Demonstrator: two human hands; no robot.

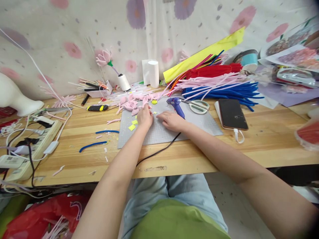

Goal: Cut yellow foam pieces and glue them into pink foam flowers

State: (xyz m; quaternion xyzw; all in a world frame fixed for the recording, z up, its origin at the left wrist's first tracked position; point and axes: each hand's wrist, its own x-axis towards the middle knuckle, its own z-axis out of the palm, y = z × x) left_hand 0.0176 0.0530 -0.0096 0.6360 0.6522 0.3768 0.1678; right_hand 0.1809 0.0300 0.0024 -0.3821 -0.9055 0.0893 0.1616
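Observation:
My left hand [145, 117] is closed in a pinch over the grey cutting mat [159, 134], its fingertips against the pink fluffy pipe-cleaner pieces. What it pinches is mostly hidden. My right hand [172, 120] rests low over the mat, index finger stretched toward a small yellow scrap [155, 113]. Pink pipe-cleaner petals [131, 105] lie along the mat's far left edge. Several yellow paper squares [132, 127] sit left of my left hand. Just beyond my right hand lies a purple glue gun [176, 107], with green-handled scissors [199, 107] to its right.
Bundles of blue [221, 91] and red pipe cleaners [214, 70] are piled at the back right. A phone [233, 114] lies right of the mat. A utility knife [97, 108] and a power strip [41, 146] are on the left. The glue gun's black cord [159, 151] crosses the front edge.

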